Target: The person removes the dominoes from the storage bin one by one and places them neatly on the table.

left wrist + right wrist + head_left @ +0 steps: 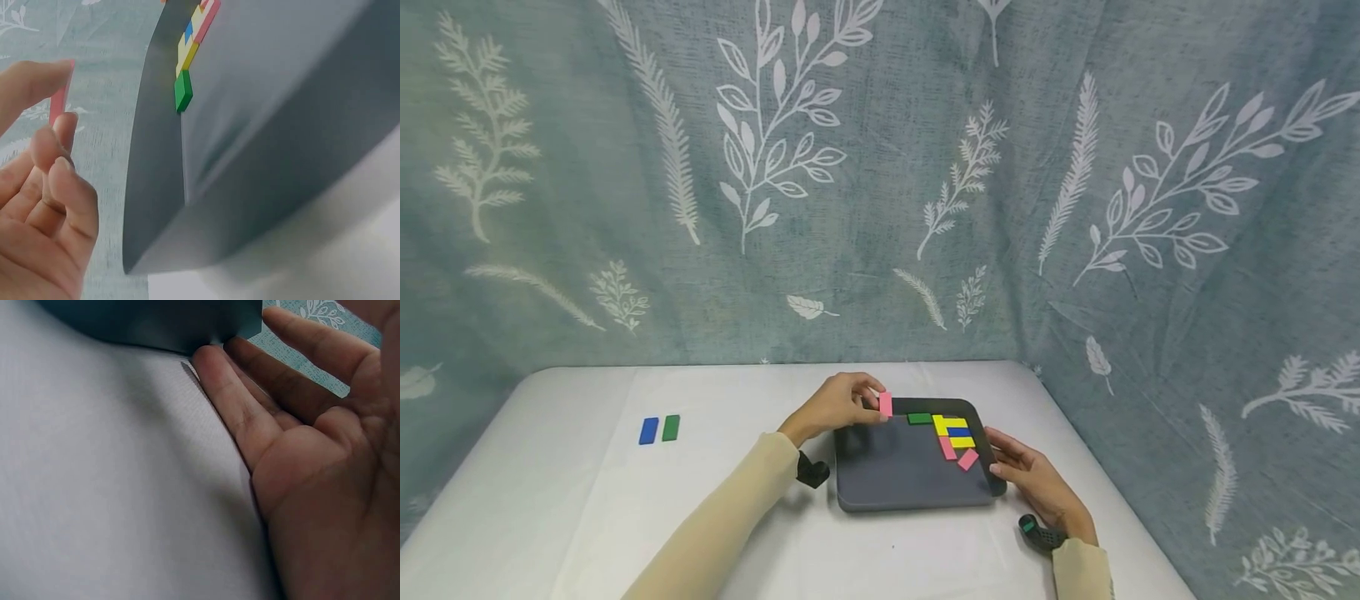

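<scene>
My left hand [838, 404] pinches a small pink block [886, 404] between thumb and fingertips, held over the far left rim of a dark grey tray [887, 475]. In the left wrist view that pink block [60, 100] stands on edge in the pinch. Inside the tray, a green block [919, 419] lies along the far wall. Beside it are yellow blocks [962, 442], a blue block [958, 432] and a pink block [948, 448], set close together. Another pink block [967, 459] lies askew nearby. My right hand [1033, 479] touches the tray's right side with fairly straight fingers.
On the white table [580, 500], a blue block [649, 431] and a green block [671, 427] lie side by side at the left. A leaf-patterned curtain [880, 208] hangs behind the table and along its right side.
</scene>
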`<action>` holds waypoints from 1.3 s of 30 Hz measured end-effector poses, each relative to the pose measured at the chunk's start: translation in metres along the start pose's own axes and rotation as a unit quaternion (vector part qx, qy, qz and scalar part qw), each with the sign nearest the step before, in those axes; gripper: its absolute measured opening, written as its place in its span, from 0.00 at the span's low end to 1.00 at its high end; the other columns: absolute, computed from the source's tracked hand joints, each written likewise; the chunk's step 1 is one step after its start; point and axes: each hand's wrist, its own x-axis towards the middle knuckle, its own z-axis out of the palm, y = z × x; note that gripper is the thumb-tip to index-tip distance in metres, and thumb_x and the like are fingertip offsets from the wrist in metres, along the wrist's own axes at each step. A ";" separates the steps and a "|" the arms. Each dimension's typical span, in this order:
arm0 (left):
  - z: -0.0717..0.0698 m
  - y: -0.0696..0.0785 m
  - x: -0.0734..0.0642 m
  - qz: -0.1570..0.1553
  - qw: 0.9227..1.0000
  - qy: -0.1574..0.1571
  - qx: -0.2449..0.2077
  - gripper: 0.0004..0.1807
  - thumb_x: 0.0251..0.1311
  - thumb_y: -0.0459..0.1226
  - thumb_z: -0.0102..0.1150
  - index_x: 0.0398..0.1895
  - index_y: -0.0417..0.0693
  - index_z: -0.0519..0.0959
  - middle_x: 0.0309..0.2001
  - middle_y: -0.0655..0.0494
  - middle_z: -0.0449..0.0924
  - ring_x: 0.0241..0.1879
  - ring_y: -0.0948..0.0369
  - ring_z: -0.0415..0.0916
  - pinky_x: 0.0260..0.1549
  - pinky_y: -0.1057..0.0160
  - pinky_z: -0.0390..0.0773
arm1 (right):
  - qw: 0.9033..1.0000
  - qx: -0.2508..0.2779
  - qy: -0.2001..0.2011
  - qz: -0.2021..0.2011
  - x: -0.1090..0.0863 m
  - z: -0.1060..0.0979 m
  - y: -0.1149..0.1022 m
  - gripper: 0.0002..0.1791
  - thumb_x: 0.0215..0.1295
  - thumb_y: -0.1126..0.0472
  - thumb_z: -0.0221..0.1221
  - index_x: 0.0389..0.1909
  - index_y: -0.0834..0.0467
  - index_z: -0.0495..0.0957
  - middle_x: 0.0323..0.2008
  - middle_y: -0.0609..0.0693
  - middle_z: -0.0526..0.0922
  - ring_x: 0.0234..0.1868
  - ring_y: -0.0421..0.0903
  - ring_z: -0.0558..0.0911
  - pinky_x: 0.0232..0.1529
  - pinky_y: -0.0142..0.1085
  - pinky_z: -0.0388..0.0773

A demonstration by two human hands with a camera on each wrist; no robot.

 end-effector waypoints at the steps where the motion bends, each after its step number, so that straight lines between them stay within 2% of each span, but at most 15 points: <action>1: -0.002 -0.001 -0.002 0.000 1.000 0.001 -0.001 0.26 0.55 0.41 0.79 0.56 0.49 0.81 0.39 0.57 0.84 0.29 0.59 0.76 0.32 0.60 0.77 | 1.000 -0.002 0.000 0.001 0.000 0.000 0.000 0.42 0.66 0.60 0.70 0.79 0.52 0.62 0.78 0.52 0.62 0.76 0.56 0.63 0.66 0.36 0.70; 6: -0.014 -0.006 -0.011 -0.002 1.000 0.008 -0.003 0.26 0.54 0.41 0.79 0.57 0.49 0.81 0.39 0.57 0.84 0.29 0.57 0.77 0.34 0.60 0.77 | 1.000 -0.013 0.002 0.002 0.001 0.002 -0.002 0.42 0.66 0.59 0.70 0.79 0.53 0.62 0.78 0.53 0.61 0.76 0.57 0.63 0.67 0.37 0.70; 14: -0.033 -0.009 -0.025 -0.012 1.000 0.020 -0.012 0.26 0.55 0.42 0.79 0.57 0.51 0.81 0.41 0.55 0.85 0.32 0.53 0.80 0.39 0.58 0.79 | 1.000 -0.015 0.008 0.013 0.000 0.001 -0.001 0.42 0.66 0.59 0.70 0.79 0.51 0.62 0.78 0.50 0.61 0.75 0.51 0.66 0.63 0.32 0.72; 27: -0.058 -0.014 -0.051 -0.009 0.999 0.044 0.014 0.26 0.54 0.41 0.79 0.57 0.51 0.81 0.40 0.55 0.84 0.29 0.55 0.76 0.33 0.57 0.76 | 1.000 0.006 0.000 0.010 -0.002 0.002 -0.004 0.41 0.66 0.61 0.70 0.78 0.51 0.63 0.77 0.51 0.63 0.75 0.54 0.64 0.63 0.34 0.73; 39: -0.074 -0.022 -0.075 -0.024 0.997 0.062 0.042 0.27 0.54 0.42 0.80 0.57 0.51 0.81 0.40 0.56 0.84 0.29 0.56 0.76 0.32 0.59 0.76 | 1.000 -0.003 -0.001 0.008 -0.002 -0.002 -0.001 0.42 0.66 0.59 0.70 0.78 0.50 0.63 0.77 0.49 0.63 0.75 0.53 0.65 0.63 0.33 0.73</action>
